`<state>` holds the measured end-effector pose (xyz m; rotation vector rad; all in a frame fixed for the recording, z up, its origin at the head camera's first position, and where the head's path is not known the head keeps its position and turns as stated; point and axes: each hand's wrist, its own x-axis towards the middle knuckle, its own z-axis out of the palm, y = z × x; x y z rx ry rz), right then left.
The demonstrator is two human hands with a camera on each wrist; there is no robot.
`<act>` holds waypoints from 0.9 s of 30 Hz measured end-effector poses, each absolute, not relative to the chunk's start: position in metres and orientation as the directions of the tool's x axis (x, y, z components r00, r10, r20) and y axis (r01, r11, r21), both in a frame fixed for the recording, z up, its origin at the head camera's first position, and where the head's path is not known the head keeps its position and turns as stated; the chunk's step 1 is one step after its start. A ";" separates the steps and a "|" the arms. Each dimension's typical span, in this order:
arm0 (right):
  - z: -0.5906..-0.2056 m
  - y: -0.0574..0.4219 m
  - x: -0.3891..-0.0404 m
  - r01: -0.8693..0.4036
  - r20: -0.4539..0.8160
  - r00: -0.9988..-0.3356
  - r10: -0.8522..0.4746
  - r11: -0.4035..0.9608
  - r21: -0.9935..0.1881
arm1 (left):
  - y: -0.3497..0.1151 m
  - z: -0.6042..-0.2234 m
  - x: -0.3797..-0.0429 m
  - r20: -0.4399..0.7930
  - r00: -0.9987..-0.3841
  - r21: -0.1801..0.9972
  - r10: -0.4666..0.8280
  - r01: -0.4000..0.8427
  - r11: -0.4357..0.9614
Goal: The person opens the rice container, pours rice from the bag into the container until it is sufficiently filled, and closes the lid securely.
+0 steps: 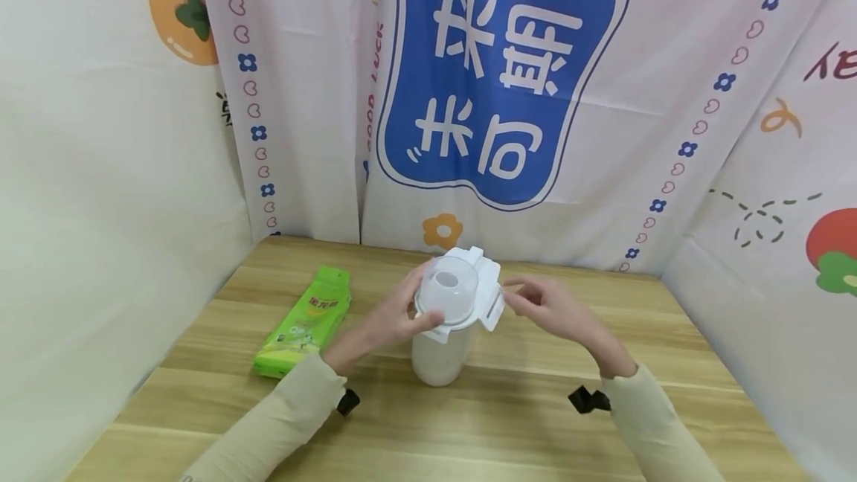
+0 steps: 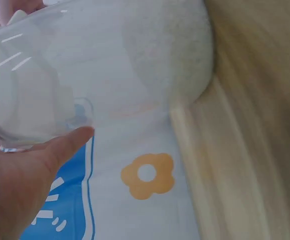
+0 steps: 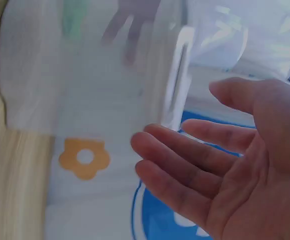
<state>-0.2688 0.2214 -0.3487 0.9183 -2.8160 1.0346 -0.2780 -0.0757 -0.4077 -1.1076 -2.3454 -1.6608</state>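
A clear plastic storage jar [image 1: 438, 357] stands on the table with pale grains [image 2: 172, 60] in its lower part. Its white lid [image 1: 491, 272] carries a translucent domed cap [image 1: 447, 288] and side latches. My left hand [image 1: 399, 312] grips the jar's top from the left, thumb at the front below the cap, the other fingers mostly hidden behind it. To the right, my right hand [image 1: 556, 309] has its fingers loosely bent, fingertips right at the lid's right latch [image 3: 177, 77]. In the right wrist view its palm holds nothing.
A green packet [image 1: 308, 324] lies on the wooden table [image 1: 535, 422] left of the jar, beside the left forearm. Printed cloth [image 1: 321, 132] hangs behind the table and along both sides. Black wrist mounts [image 1: 589, 399] sit under the sleeves.
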 end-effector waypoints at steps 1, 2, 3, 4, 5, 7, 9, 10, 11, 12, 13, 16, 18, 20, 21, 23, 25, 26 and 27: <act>-0.350 0.222 -0.277 -0.520 0.209 -0.837 -0.506 0.616 -0.591 | -0.075 -0.409 -0.277 0.447 -0.734 0.794 0.512 0.589 0.149; -0.352 0.222 -0.284 -0.514 0.219 -0.844 -0.489 0.619 -0.594 | -0.075 -0.410 -0.277 0.457 -0.729 0.791 0.509 0.595 0.143; -0.354 0.222 -0.291 -0.510 0.230 -0.849 -0.476 0.622 -0.594 | -0.074 -0.411 -0.276 0.468 -0.724 0.789 0.508 0.601 0.130; -0.357 0.221 -0.298 -0.502 0.237 -0.854 -0.462 0.614 -0.609 | -0.074 -0.411 -0.275 0.476 -0.722 0.788 0.503 0.603 0.119; -0.359 0.220 -0.305 -0.486 0.240 -0.863 -0.444 0.602 -0.633 | -0.073 -0.410 -0.273 0.485 -0.719 0.785 0.498 0.608 0.115; -0.365 0.217 -0.317 -0.448 0.243 -0.882 -0.403 0.560 -0.697 | -0.072 -0.406 -0.268 0.498 -0.720 0.780 0.484 0.615 0.112; -0.372 0.215 -0.327 -0.402 0.228 -0.896 -0.381 0.480 -0.780 | -0.070 -0.402 -0.262 0.518 -0.718 0.768 0.465 0.630 0.117; -0.375 0.214 -0.332 -0.379 0.214 -0.898 -0.385 0.429 -0.820 | -0.069 -0.400 -0.259 0.531 -0.717 0.758 0.453 0.640 0.125; -0.378 0.213 -0.336 -0.353 0.193 -0.897 -0.397 0.383 -0.854 | -0.068 -0.398 -0.256 0.548 -0.711 0.744 0.441 0.655 0.132; -0.381 0.212 -0.340 -0.330 0.172 -0.893 -0.417 0.346 -0.878 | -0.067 -0.399 -0.254 0.556 -0.712 0.739 0.429 0.660 0.135; -0.384 0.212 -0.343 -0.309 0.152 -0.883 -0.443 0.307 -0.900 | -0.066 -0.402 -0.253 0.563 -0.713 0.734 0.419 0.664 0.142; -0.392 0.209 -0.348 -0.262 0.106 -0.858 -0.503 0.249 -0.932 | -0.065 -0.414 -0.254 0.563 -0.733 0.737 0.383 0.655 0.170; -0.395 0.208 -0.347 -0.249 0.100 -0.853 -0.512 0.231 -0.940 | -0.066 -0.423 -0.257 0.554 -0.744 0.746 0.373 0.643 0.174; -0.397 0.206 -0.346 -0.256 0.115 -0.851 -0.513 0.213 -0.943 | -0.066 -0.426 -0.258 0.564 -0.741 0.737 0.364 0.651 0.184; -0.397 0.205 -0.345 -0.262 0.124 -0.852 -0.508 0.209 -0.942 | -0.066 -0.426 -0.258 0.569 -0.738 0.733 0.363 0.655 0.183; -0.397 0.203 -0.344 -0.280 0.147 -0.852 -0.502 0.201 -0.939 | -0.066 -0.425 -0.259 0.587 -0.720 0.719 0.369 0.674 0.171; -0.397 0.203 -0.342 -0.304 0.171 -0.853 -0.493 0.203 -0.931 | -0.065 -0.424 -0.260 0.594 -0.712 0.711 0.375 0.682 0.169; -0.397 0.203 -0.341 -0.310 0.179 -0.856 -0.486 0.205 -0.928 | -0.065 -0.423 -0.260 0.593 -0.709 0.711 0.381 0.683 0.165; -0.397 0.203 -0.339 -0.312 0.182 -0.860 -0.476 0.210 -0.927 | -0.065 -0.422 -0.260 0.591 -0.707 0.713 0.389 0.683 0.158</act>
